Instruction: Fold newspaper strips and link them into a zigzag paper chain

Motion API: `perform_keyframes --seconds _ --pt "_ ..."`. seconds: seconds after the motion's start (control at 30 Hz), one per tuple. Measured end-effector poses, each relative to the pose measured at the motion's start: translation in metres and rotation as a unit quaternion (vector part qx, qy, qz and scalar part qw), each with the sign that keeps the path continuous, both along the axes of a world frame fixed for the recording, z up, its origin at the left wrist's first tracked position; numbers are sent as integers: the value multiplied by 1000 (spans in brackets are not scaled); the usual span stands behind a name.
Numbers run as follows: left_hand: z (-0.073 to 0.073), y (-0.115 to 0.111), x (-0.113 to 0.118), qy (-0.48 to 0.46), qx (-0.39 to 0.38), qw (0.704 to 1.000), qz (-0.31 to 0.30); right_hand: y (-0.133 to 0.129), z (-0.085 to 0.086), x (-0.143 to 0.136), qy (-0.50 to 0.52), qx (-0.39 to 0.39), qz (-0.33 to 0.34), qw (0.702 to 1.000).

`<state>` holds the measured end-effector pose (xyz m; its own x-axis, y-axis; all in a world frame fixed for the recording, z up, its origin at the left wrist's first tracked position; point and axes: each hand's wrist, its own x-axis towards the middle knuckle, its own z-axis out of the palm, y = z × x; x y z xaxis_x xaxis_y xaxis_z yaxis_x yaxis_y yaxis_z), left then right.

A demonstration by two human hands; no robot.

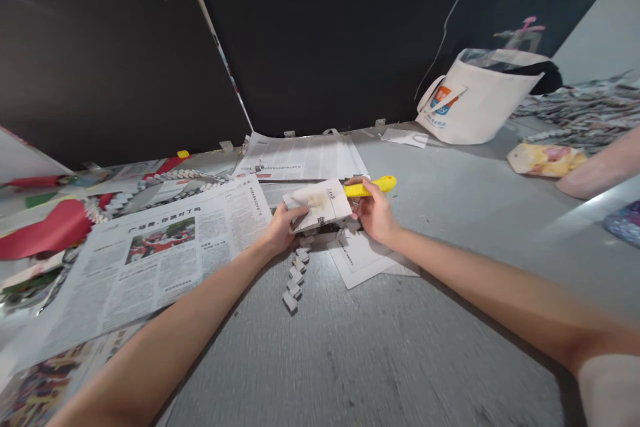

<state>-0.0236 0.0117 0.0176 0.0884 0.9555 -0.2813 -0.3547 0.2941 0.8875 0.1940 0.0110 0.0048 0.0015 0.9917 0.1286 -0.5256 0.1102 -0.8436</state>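
Observation:
My left hand [285, 227] grips the left side of a folded piece of newspaper [320, 205], its thumb lying on top. Closed around a yellow-handled tool [373, 187] is my right hand [376, 215], at the right edge of that paper. The handle has a hole in its end and points right; the tool's other end is hidden by the paper. Below my left hand, a zigzag chain of folded paper [296, 277] lies on the grey floor. Beneath my right hand are loose paper pieces [357, 257].
Newspaper sheets [165, 240] spread over the left side, with another stack [300, 153] by the dark wall [320, 40]. Red paper [50, 230] and a longer folded chain [187, 175] lie far left. A white bag [480, 103] stands back right, near someone's bare limb [605, 163].

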Motion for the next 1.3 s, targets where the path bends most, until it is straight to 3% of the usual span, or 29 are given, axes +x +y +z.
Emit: perform_keyframes --seconds 0.2,0.3,0.47,0.63,0.7,0.77,0.93,1.03,1.2,1.3 --pt "1 -3 2 3 10 1000 7 -5 1 0 -29 21 64 997" --pt "1 4 2 -8 18 1000 15 -6 0 0 -65 10 65 996" --pt "-4 21 -3 -109 13 993 46 -7 0 -1 -84 32 49 995" --pt "-7 13 -3 -90 64 991 -73 -7 1 -3 -85 57 89 991" --pt "-5 7 1 -67 59 992 -85 -8 0 -3 -82 72 121 987" --pt "-2 5 4 -60 38 996 -50 -7 -3 -3 -87 83 130 984" --pt "4 13 7 -114 -11 991 74 -5 -7 -1 -123 92 29 988" --pt "3 18 6 -149 -13 982 116 -7 -5 1 -151 97 28 983" --pt "-1 21 5 -168 7 975 147 -11 1 0 -268 54 74 959" --pt "-1 19 6 -152 32 978 138 -13 1 -2 -337 76 82 935"
